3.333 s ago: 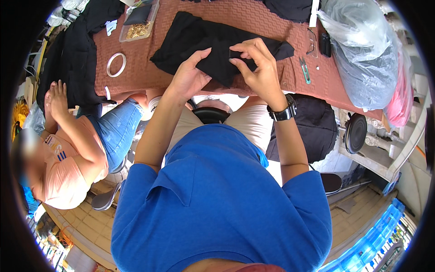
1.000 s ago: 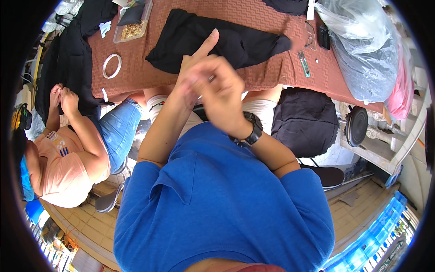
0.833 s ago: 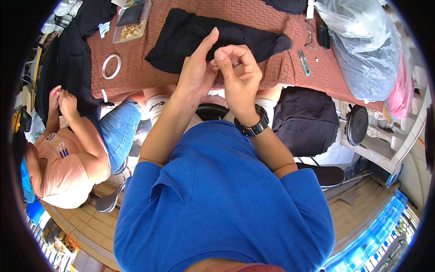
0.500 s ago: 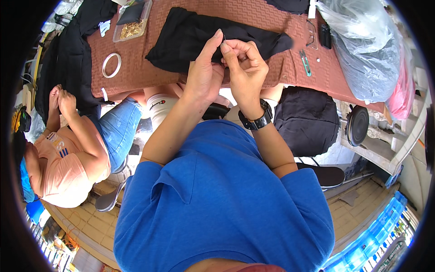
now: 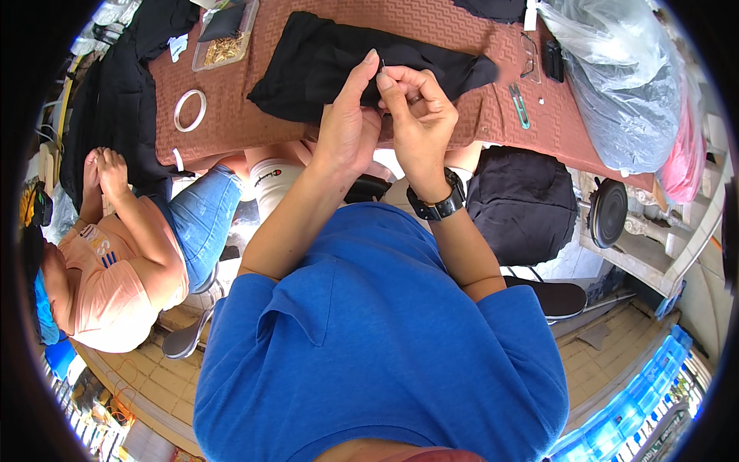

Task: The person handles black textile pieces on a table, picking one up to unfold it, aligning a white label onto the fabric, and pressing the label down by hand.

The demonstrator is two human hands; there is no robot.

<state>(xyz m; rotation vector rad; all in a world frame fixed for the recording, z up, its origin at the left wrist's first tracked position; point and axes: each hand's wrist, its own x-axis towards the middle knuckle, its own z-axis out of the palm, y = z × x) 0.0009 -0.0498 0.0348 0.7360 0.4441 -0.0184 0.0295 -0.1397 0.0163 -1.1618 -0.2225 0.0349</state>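
Observation:
Both my hands are raised together over the near edge of the table, in front of a folded black cloth [image 5: 315,69]. My right hand [image 5: 422,119], wearing a black watch [image 5: 437,206] on its wrist, pinches a thin needle [image 5: 382,66] between thumb and index finger; the needle is tiny and only partly visible. My left hand [image 5: 350,135] is closed beside it, thumb pointing up near the needle, its other fingers mostly hidden. Whatever the left fingers hold is too small to make out.
On the brown-covered table [image 5: 239,100] are a white ring [image 5: 190,111], a clear box of gold-coloured bits [image 5: 223,50], green thread snips [image 5: 519,106], eyeglasses [image 5: 530,60] and a large plastic bag [image 5: 616,85]. A seated person [image 5: 123,262] is at left; a black-covered stool [image 5: 519,204] stands at right.
My right hand has shifted very slightly to the right, still pinching the needle. The seated person's hands have moved a little. The black cloth lies as before.

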